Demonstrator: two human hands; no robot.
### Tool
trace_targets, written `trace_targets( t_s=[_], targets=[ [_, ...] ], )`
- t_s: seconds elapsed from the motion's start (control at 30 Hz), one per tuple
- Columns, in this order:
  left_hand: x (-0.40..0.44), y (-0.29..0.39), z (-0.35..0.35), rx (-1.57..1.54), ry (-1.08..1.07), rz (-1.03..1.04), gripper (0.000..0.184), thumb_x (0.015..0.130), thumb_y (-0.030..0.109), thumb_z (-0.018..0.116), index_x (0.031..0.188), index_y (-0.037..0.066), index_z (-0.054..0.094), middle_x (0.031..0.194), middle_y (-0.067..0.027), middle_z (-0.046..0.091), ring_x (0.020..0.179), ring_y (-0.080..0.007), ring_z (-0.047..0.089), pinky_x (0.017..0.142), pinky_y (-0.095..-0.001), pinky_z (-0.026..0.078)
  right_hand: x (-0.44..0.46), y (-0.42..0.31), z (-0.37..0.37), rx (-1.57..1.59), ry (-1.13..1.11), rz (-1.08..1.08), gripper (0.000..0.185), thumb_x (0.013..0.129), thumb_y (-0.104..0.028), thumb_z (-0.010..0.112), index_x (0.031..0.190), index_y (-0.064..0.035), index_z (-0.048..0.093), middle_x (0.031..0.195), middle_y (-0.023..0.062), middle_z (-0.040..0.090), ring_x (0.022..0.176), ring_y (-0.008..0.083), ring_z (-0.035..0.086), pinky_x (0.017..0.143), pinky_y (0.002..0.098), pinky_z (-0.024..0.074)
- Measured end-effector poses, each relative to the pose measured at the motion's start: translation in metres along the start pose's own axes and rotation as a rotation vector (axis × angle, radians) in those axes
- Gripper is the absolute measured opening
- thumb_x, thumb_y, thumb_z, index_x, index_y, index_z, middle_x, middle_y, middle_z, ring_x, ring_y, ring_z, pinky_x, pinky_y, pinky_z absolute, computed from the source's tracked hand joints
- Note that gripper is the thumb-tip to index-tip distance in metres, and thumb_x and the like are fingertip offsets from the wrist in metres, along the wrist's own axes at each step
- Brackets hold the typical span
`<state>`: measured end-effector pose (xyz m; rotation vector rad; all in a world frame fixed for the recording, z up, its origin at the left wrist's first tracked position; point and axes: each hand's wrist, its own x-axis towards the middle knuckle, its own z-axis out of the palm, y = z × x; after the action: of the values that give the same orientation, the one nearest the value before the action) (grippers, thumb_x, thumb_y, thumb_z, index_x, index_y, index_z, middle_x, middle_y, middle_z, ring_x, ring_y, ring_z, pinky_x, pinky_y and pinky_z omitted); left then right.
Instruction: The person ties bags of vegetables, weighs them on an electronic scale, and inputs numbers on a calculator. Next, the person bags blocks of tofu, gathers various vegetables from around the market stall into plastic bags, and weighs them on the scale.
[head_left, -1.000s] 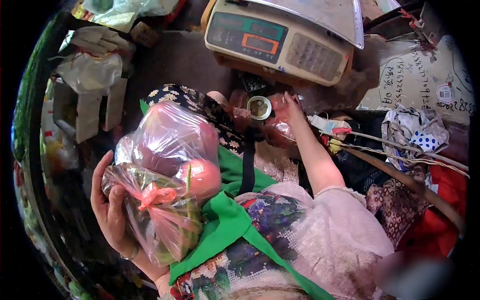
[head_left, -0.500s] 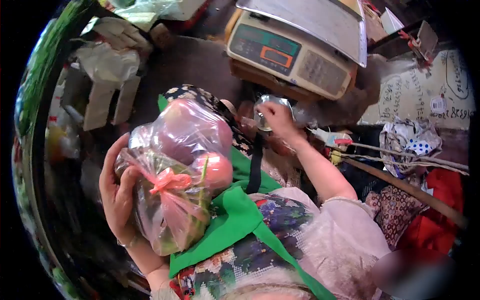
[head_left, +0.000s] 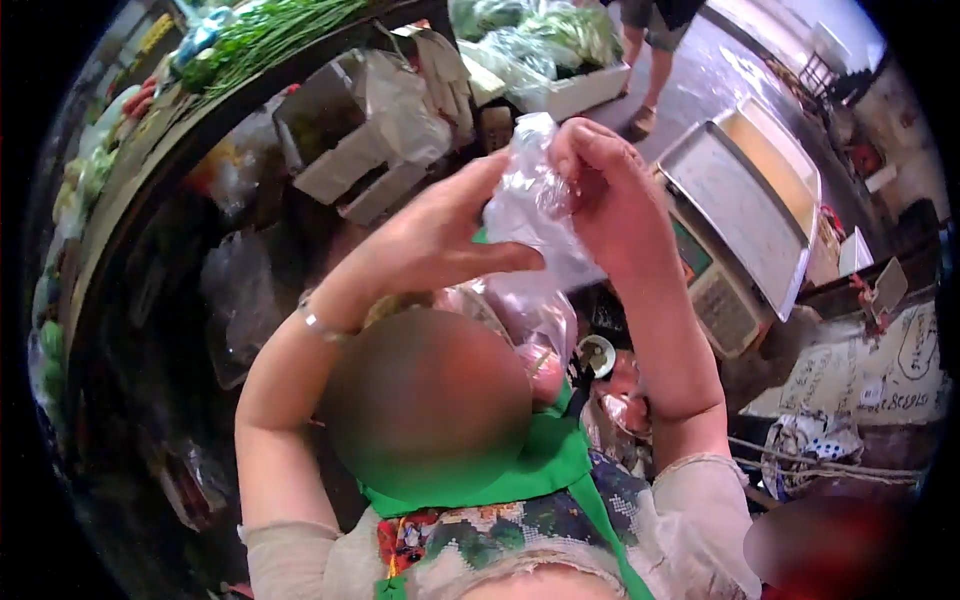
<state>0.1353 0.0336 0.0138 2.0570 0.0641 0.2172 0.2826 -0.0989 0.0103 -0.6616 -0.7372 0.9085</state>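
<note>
- Out in front of the chest, a crumpled, translucent white plastic bag is held up between two raised bare hands.
- By the right hand, the bag is pinched between bent thumb and fingers; the elbow is bent and the forearm is raised steeply.
- The left hand is spread at the bag's other side, its thumb stretched out beneath; whether the bag is gripped by its fingertips cannot be told.
- On the left wrist, a thin silver-coloured bracelet is worn.
- Dark handwriting is borne by a pale flat board at the right, part of it ringed, but too small to be read surely.
- On the cream weighing scale with a flat metal tray, no marking can be made out; its green panel is partly covered by the right forearm.
- Below the hands, a clear plastic bag of round reddish produce is partly hidden by a round blurred patch, as is the bright green apron.
- Near the right forearm, a small round white bowl is seen.
- Beyond the hands, a white box is filled with leafy greens, and a standing person's bare legs are seen.
</note>
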Motion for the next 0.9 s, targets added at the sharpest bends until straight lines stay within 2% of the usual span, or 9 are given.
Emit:
trace_targets(
  t_s=[0.1, 0.2, 0.3, 0.4, 0.47, 0.53, 0.7, 0.8, 0.9],
  targets=[
    [0.004, -0.013, 0.005, -0.175, 0.013, -0.042, 0.061, 0.084, 0.02, 0.07, 0.135, 0.003, 0.042, 0.125, -0.0111, 0.054, 0.108, -0.0191, 0.054, 0.088, -0.0339, 0.048, 0.015, -0.011, -0.004, 0.286, -0.18, 0.083, 0.021, 0.094, -0.023, 0.05, 0.078, -0.0095, 0.053, 0.068, -0.0027, 0.047, 0.058, 0.0068, 0.047, 0.051, 0.0208, 0.0408],
    [0.011, -0.007, 0.003, -0.399, 0.107, -0.062, 0.05, 0.087, 0.02, 0.066, 0.13, 0.003, 0.047, 0.119, -0.0086, 0.058, 0.103, -0.0166, 0.057, 0.086, -0.0317, 0.049, 0.008, -0.024, -0.01, 0.515, -0.176, -0.121, 0.017, 0.092, -0.025, 0.053, 0.099, -0.0086, 0.052, 0.083, 0.0021, 0.054, 0.072, 0.0119, 0.054, 0.065, 0.0252, 0.0474],
    [0.014, -0.003, -0.006, -0.621, 0.233, -0.058, 0.039, 0.09, 0.019, 0.063, 0.124, 0.003, 0.052, 0.113, -0.0061, 0.061, 0.098, -0.0141, 0.059, 0.084, -0.0296, 0.05, 0.007, -0.017, -0.015, 0.561, -0.214, -0.13, 0.035, 0.091, -0.023, 0.056, 0.122, -0.0079, 0.049, 0.101, 0.0078, 0.061, 0.089, 0.0182, 0.062, 0.08, 0.0307, 0.0514],
    [0.012, -0.027, -0.025, -0.804, 0.325, -0.036, 0.031, 0.093, 0.019, 0.059, 0.119, 0.002, 0.058, 0.107, -0.0035, 0.064, 0.093, -0.0116, 0.062, 0.082, -0.0275, 0.051, 0.007, 0.019, -0.038, 0.107, 0.003, -0.139, 0.076, 0.084, -0.02, 0.066, 0.147, -0.0113, 0.023, 0.129, 0.0133, 0.053, 0.115, 0.0268, 0.054, 0.098, 0.0384, 0.0435],
    [0.014, -0.044, -0.036, -0.863, 0.33, -0.024, 0.03, 0.094, 0.019, 0.058, 0.118, 0.003, 0.058, 0.106, -0.0051, 0.064, 0.093, -0.0137, 0.063, 0.08, -0.0295, 0.052, -0.013, 0.039, -0.032, -0.27, 0.024, -0.064, 0.055, 0.085, -0.013, 0.062, 0.135, -0.0039, 0.041, 0.119, 0.0092, 0.058, 0.11, 0.0207, 0.056, 0.096, 0.0326, 0.0435],
    [0.018, -0.039, -0.034, -0.98, 0.354, -0.008, 0.028, 0.096, 0.014, 0.052, 0.12, 0.001, 0.053, 0.112, -0.0112, 0.062, 0.1, -0.0208, 0.062, 0.082, -0.0331, 0.054, -0.023, 0.047, -0.051, -0.757, -0.209, 0.023, 0.085, 0.077, -0.014, 0.071, 0.148, -0.0098, 0.025, 0.133, 0.0096, 0.049, 0.117, 0.0204, 0.051, 0.098, 0.0331, 0.04],
    [0.016, -0.037, -0.03, -1.008, 0.44, -0.102, 0.029, 0.096, 0.018, 0.051, 0.116, -0.002, 0.054, 0.104, -0.0133, 0.064, 0.089, -0.0234, 0.066, 0.078, -0.0367, 0.056, -0.018, 0.066, -0.059, -0.3, 0.034, 0.233, 0.046, 0.089, -0.009, 0.057, 0.133, -0.002, 0.044, 0.11, 0.0076, 0.061, 0.1, 0.0136, 0.06, 0.09, 0.0259, 0.0457],
    [0.014, -0.052, -0.034, -1.055, 0.523, -0.133, 0.029, 0.096, 0.019, 0.05, 0.116, -0.002, 0.053, 0.1, -0.0136, 0.064, 0.09, -0.0243, 0.065, 0.078, -0.0378, 0.057, -0.009, 0.057, -0.059, 0.064, 0.128, 0.276, 0.05, 0.09, -0.013, 0.058, 0.136, -0.002, 0.041, 0.107, 0.0087, 0.062, 0.096, 0.015, 0.061, 0.087, 0.0286, 0.0494],
    [0.011, -0.048, -0.033, -1.117, 0.504, -0.064, 0.03, 0.096, 0.02, 0.05, 0.116, -0.002, 0.053, 0.101, -0.0141, 0.064, 0.089, -0.0237, 0.065, 0.077, -0.0366, 0.055, -0.02, 0.047, -0.039, -0.182, 0.149, 0.177, 0.054, 0.086, -0.014, 0.064, 0.135, -0.0036, 0.042, 0.101, 0.0071, 0.062, 0.094, 0.0158, 0.061, 0.084, 0.0307, 0.0509]
  ],
)
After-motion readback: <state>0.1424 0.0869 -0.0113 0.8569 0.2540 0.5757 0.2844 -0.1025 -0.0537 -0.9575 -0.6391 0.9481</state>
